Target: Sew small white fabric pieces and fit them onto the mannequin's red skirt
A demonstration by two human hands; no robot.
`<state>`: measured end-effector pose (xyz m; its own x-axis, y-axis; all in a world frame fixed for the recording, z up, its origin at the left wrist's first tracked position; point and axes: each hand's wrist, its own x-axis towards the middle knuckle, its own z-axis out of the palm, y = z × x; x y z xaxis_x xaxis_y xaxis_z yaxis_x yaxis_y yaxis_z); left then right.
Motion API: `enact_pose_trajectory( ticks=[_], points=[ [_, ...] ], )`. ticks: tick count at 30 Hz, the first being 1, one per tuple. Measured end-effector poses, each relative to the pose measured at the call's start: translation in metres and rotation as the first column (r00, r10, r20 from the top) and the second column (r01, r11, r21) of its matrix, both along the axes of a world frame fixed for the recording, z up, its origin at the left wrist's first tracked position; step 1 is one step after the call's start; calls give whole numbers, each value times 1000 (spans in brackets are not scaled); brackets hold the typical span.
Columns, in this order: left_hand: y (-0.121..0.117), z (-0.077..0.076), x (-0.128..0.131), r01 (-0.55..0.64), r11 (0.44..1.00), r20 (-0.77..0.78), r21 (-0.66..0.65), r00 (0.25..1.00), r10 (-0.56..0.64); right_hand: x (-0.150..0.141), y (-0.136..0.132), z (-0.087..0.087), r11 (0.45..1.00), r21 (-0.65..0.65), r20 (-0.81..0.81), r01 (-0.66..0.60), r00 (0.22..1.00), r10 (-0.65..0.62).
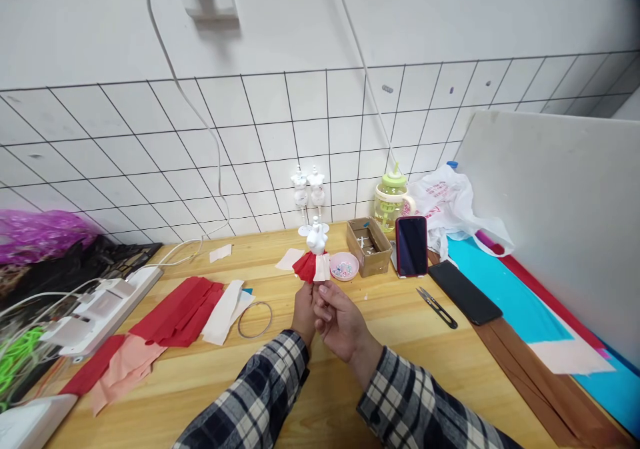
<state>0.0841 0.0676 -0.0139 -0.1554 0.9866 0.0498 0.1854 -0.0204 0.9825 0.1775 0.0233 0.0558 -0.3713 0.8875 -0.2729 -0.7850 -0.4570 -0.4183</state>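
Observation:
Near the middle of the table a small white mannequin [317, 237] stands upright with a pleated red and white skirt [309, 266] around its lower half. Below the skirt, my left hand [303, 308] is closed around the mannequin's stand, which is mostly hidden. My right hand [340, 319] has its thumb and fingers pinched at the lower edge of the white skirt panel. Just right of the skirt sits a pink dish [345, 266] of small beads. Two more white mannequins [309, 196] stand behind, against the tiled wall.
Red cloth strips [177, 312], white cloth [223, 316] and a wire ring [255, 320] lie left. To the right are a cardboard box [370, 252], a propped phone [411, 246], thread snips [437, 308], a black slab [465, 292] and blue cloth [505, 289]. A power strip [105, 309] lies far left.

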Motion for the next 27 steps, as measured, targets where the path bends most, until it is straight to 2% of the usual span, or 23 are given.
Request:
enact_pose_trajectory(
  ticks=[5, 8, 10, 13, 17, 20, 23, 27],
  points=[
    [3, -9, -2, 0, 997, -82, 79, 997, 6, 3, 1, -1, 1000, 3, 54, -24, 998, 24],
    [5, -14, -3, -5, 992, -140, 128, 990, 23, 6, 3, -7, 996, 46, 233, 83, 968, -91],
    [7, -17, -3, -3, 988, -181, 157, 983, 32, 9, 5, -12, 963, 181, 409, 197, 876, -256],
    [8, -19, -4, 15, 983, -230, 180, 973, 28, 16, 9, -14, 874, 441, 584, 205, 674, -453],
    [9, -19, -4, 35, 979, -271, 201, 962, 21, 27, 19, -2, 714, 681, 614, 163, 404, -678],
    [9, -19, -4, 41, 976, -287, 212, 958, 22, 32, 28, 9, 648, 753, 613, 116, 234, -754],
    [9, -20, -4, 42, 975, -296, 216, 955, 24, 33, 33, 16, 636, 769, 617, 70, 177, -767],
    [9, -20, -4, 42, 975, -306, 219, 952, 28, 29, 30, 21, 640, 767, 624, 39, 187, -759]
  ],
)
